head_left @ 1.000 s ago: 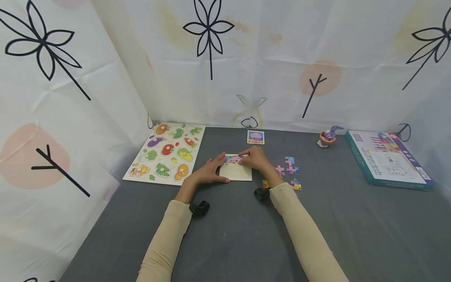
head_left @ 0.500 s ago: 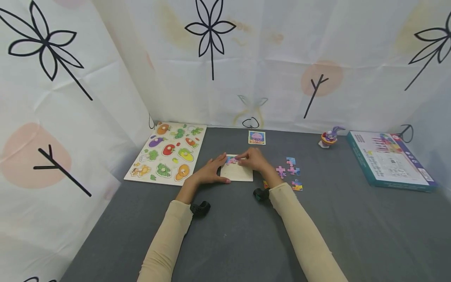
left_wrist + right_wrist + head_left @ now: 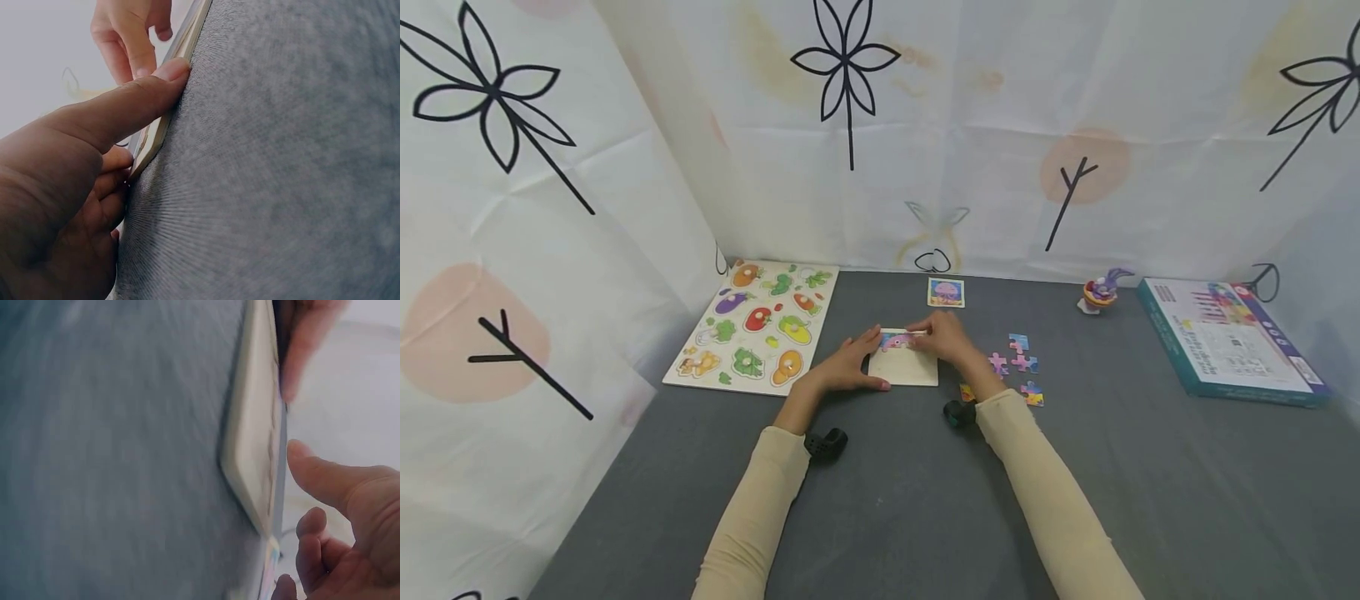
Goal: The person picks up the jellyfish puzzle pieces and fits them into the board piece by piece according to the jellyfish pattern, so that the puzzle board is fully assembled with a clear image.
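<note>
A small pale wooden puzzle board (image 3: 902, 368) lies on the grey table, with joined pink and blue puzzle pieces (image 3: 894, 341) along its far edge. My left hand (image 3: 844, 367) holds the board at its left side, thumb on the near edge; the left wrist view shows that thumb (image 3: 147, 100) against the rim. Over the far right part of the board, my right hand (image 3: 946, 338) has its fingertips at the row of pieces. In the right wrist view its thumb (image 3: 319, 472) and fingers stand apart, with no piece visible between them.
Loose puzzle pieces (image 3: 1021, 361) lie right of the board, some partly behind the right wrist. A small picture card (image 3: 946, 292) lies behind it. A vegetable picture board (image 3: 752, 329) is left; a toy figure (image 3: 1099, 292) and a flat box (image 3: 1228, 340) are right.
My right hand first moved slightly left along the row of pieces, then back right, and its fingers spread a little. The left hand and the board have stayed in place.
</note>
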Demonstrator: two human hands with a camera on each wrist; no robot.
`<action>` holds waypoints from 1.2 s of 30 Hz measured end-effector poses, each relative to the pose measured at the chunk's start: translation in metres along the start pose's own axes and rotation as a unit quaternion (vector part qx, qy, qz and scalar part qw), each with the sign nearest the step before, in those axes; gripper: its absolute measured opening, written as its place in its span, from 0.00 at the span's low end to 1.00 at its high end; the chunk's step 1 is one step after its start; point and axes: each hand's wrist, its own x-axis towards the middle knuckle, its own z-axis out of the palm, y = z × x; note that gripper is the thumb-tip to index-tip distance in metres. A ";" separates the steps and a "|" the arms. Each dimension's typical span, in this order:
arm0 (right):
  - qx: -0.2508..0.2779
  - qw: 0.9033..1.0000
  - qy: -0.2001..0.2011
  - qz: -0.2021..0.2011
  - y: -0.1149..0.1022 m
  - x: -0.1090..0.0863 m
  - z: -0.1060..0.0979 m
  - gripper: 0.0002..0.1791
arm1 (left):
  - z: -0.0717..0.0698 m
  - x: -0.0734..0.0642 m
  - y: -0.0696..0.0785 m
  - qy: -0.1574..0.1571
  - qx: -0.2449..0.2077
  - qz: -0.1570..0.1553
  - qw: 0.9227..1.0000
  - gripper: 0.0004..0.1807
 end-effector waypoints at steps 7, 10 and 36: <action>0.026 1.000 -0.003 -0.011 0.018 -0.016 -0.028 0.18 | -0.002 -0.001 0.001 0.012 -0.004 0.002 1.000 0.53; 0.010 1.000 0.002 0.001 0.030 -0.025 -0.042 0.20 | -0.001 -0.001 0.003 0.013 0.008 0.007 1.000 0.52; -0.022 0.990 0.033 0.132 0.123 -0.085 -0.101 0.22 | 0.006 0.005 0.012 0.002 0.039 0.038 0.999 0.49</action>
